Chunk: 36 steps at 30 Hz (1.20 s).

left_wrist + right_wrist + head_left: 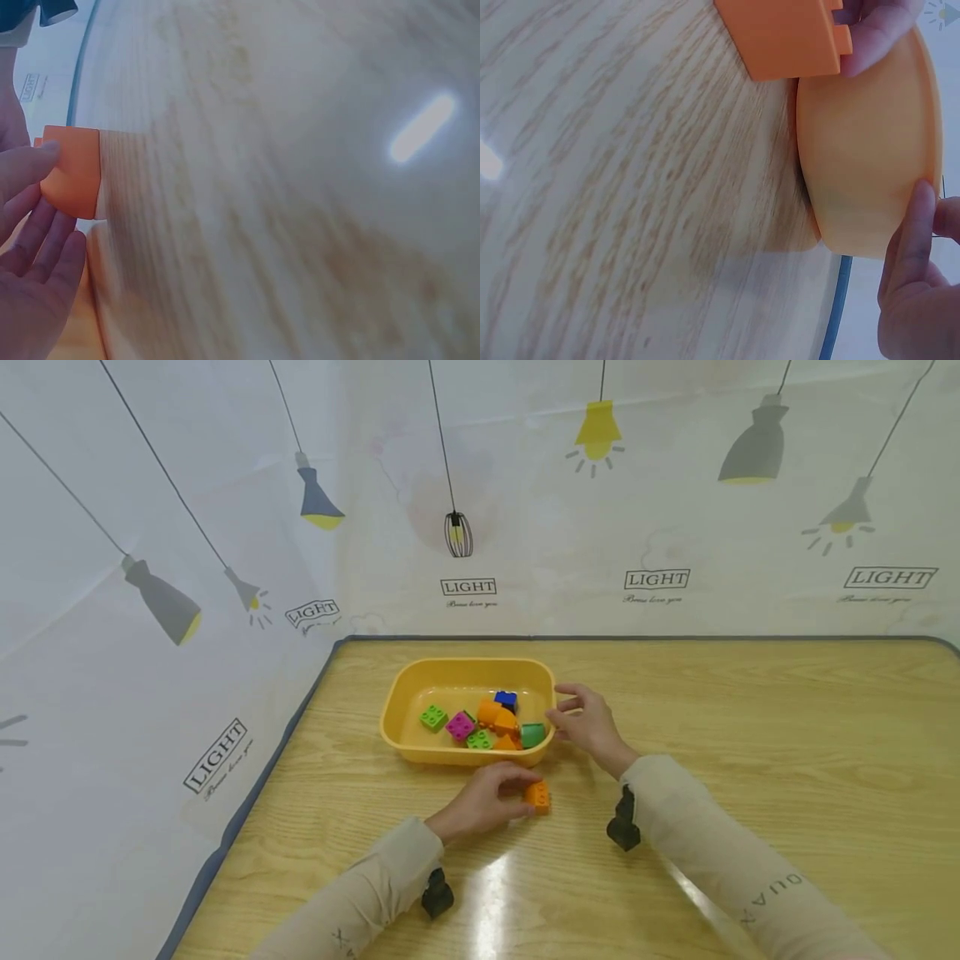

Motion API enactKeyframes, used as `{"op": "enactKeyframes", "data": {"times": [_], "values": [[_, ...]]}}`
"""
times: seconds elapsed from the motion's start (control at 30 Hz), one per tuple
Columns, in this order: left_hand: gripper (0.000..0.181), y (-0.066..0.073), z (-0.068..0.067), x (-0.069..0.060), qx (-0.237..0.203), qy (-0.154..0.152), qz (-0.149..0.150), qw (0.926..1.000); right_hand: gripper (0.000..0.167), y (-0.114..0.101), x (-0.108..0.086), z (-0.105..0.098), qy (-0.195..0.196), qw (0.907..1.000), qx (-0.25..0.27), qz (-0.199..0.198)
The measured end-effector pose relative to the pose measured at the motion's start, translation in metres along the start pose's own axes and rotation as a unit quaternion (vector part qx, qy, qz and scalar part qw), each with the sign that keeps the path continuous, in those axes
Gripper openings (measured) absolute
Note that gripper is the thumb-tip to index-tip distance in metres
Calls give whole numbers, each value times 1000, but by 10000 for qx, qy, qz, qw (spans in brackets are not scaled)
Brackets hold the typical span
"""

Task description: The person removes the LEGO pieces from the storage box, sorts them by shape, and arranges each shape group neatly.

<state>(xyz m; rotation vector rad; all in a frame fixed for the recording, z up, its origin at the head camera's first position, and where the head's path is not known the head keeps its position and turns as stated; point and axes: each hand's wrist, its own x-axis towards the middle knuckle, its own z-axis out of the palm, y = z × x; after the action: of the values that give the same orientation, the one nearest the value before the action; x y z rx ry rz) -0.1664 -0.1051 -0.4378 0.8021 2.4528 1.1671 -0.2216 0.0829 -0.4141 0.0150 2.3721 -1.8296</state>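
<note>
The step in hand looks, as a judgement, like handling a single block at the near side of the tray while the other hand steadies that tray. The left hand [486, 802] pinches an orange plastic building block with round studs [537, 797] between thumb and fingers, just in front of a shallow yellow plastic tray with rounded corners [435, 755], over the pale wood-grain table [750, 793]; whether the block's underside touches the wood cannot be told. The right hand [592, 727] lightly pinches the tray's right-hand rim, with a fingertip against the outer wall and the thumb over the edge. If the block is meant for the tray, the next move would call for lifting it clear of the near wall, keeping the rim steady, and opening the left fingers only once it is over the inside; a low lift could catch the wall. The block itself is bright orange all over, with smooth, plain side faces, crisp edges and studs that point roughly upward; the left wrist view shows one broad flat face, partly covered by the thumb. Inside the tray, a magenta square block [461, 726], a dark blue block [506, 700] and light green, orange and darker green pieces lie loosely, mostly toward the right.
</note>
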Motion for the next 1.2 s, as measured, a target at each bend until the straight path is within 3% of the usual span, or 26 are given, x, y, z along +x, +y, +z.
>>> {"op": "enactKeyframes", "data": {"times": [0.4, 0.7, 0.9, 1.03, 1.2], "values": [[38, 1, 0, 2, 165, -111, -152, 9997, 47, -2, -1, -1, -8, 10000, -38, 19], [50, -5, -1, -3, 322, -283, 167, 9989, 47, -3, -2, 0, -13, 10000, 22, 77], [48, -4, -8, -9, 518, -246, 376, 9976, 46, -3, 0, 1, 6, 9999, 4, 121], [45, 1, -16, -13, 446, -285, 302, 9981, 46, -2, -1, 1, 7, 10000, 33, 58], [40, 7, -26, -15, 307, -231, 417, 9984, 47, -2, -1, 0, -7, 10000, 29, 28]]}}
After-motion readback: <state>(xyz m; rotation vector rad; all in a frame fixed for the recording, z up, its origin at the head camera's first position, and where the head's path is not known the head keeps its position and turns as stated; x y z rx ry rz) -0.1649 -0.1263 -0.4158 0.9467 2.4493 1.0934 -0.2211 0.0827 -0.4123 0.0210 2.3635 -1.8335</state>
